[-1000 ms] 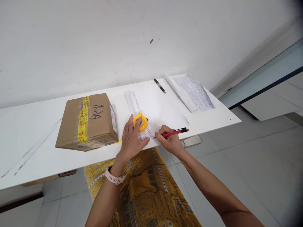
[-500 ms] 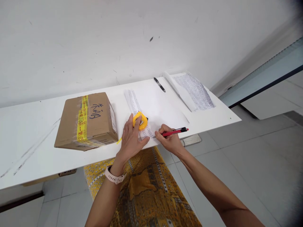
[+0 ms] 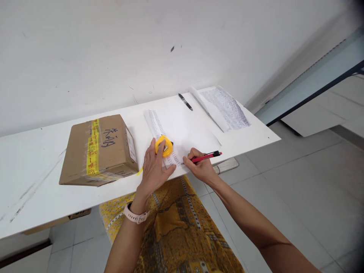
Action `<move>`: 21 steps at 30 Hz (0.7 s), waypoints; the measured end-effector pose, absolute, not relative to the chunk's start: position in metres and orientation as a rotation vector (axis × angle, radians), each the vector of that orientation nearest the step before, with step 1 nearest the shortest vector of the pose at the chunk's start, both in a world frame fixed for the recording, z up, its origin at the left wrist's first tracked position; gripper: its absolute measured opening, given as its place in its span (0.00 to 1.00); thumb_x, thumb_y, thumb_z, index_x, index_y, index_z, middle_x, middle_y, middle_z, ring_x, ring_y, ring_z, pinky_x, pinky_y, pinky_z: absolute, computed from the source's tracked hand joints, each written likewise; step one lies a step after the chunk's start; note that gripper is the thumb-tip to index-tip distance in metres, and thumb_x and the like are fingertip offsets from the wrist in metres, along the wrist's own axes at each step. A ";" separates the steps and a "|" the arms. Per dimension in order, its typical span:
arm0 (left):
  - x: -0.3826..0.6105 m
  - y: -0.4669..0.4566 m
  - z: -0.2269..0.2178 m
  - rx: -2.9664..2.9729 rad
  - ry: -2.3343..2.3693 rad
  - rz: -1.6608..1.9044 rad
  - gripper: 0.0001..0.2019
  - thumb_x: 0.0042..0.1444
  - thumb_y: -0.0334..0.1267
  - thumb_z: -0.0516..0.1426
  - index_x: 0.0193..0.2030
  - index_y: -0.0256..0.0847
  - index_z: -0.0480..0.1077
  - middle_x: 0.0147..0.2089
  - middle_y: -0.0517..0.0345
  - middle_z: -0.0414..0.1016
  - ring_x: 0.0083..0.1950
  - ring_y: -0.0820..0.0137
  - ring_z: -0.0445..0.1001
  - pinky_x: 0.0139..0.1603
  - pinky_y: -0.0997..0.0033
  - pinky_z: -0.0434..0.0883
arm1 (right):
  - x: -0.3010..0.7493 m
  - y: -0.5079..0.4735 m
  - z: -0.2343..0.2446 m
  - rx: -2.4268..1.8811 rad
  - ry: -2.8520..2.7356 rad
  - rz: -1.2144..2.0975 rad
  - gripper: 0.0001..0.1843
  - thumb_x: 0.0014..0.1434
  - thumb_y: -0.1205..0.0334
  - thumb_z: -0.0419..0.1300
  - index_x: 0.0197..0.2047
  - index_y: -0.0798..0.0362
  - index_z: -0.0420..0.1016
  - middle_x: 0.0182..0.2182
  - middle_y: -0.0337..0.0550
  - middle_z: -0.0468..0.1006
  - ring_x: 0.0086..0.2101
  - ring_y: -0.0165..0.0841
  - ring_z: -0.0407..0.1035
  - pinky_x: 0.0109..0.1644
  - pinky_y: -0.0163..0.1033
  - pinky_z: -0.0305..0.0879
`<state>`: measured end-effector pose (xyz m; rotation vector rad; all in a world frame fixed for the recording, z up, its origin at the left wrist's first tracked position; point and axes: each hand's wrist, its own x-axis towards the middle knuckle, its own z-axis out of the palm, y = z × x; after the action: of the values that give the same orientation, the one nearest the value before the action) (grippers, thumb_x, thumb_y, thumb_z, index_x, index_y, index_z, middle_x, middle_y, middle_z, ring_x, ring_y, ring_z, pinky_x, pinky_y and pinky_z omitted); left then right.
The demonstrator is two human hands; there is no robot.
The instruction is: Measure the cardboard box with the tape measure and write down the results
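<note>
Remote notes. R hand closed round red pen, tip at low end of sheet, by near edge of counter. L hand rests on sheet, finger over tape measure; can't tell if gripping or just pressing. Sheet lies R of box. Progress, my est.: narrow cols of tiny marks done along L side, far end to near; wide R part blank. Can't read marks.

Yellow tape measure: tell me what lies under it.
Paper with rows of writing shows beyond and nearer than the yellow tape measure. The left hand partly covers both; whatever lies directly beneath the casing is hidden.
</note>
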<state>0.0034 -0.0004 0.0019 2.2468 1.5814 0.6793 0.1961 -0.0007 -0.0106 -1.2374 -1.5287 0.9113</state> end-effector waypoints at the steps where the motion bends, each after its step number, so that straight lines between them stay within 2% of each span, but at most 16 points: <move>1: 0.003 0.000 0.002 2.246 1.581 0.681 0.45 0.54 0.42 0.63 0.73 0.45 0.43 0.77 0.39 0.37 0.75 0.47 0.45 0.71 0.44 0.52 | 0.196 0.000 -0.011 -1.235 -1.530 0.913 0.17 0.56 0.55 0.59 0.24 0.48 0.55 0.20 0.33 0.56 0.23 0.29 0.52 0.28 0.37 0.50; 21: 0.003 0.001 0.002 2.234 1.582 0.663 0.44 0.55 0.43 0.63 0.74 0.45 0.44 0.77 0.41 0.36 0.76 0.48 0.42 0.71 0.44 0.51 | 0.195 0.000 -0.009 -1.220 -1.542 0.952 0.16 0.55 0.56 0.59 0.24 0.48 0.55 0.19 0.32 0.54 0.22 0.28 0.50 0.27 0.37 0.48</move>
<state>0.0028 0.0010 0.0019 2.2342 1.5818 0.6628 0.1950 -0.0004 -0.0091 -1.2199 -1.5425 0.9518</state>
